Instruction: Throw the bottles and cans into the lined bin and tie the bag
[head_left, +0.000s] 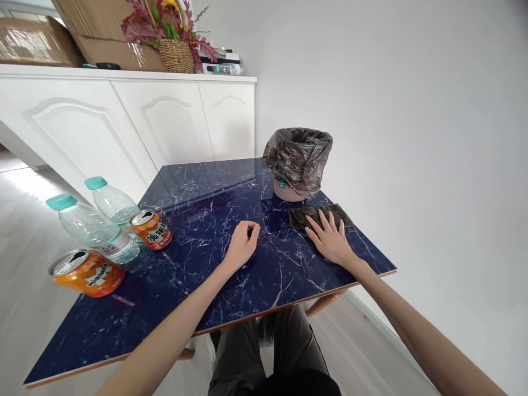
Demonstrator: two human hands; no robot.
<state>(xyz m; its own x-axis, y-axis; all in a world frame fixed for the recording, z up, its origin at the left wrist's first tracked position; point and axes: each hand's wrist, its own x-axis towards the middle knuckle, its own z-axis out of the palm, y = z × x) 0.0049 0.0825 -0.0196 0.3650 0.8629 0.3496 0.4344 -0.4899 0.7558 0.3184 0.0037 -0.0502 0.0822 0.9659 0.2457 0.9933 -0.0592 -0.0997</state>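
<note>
My left hand rests near the middle of the dark blue marbled table, its fingers loosely curled, with nothing visible in them. My right hand lies flat with fingers spread on a folded black plastic bag near the table's right edge. Just behind that bag stands a small trash bin, lined with a dark, thin plastic bag that hangs over its rim.
At the table's left side stand two clear plastic bottles with teal caps and two orange Mirinda cans, both opened. A white cabinet behind carries cardboard boxes and a flower basket. A white wall borders the right.
</note>
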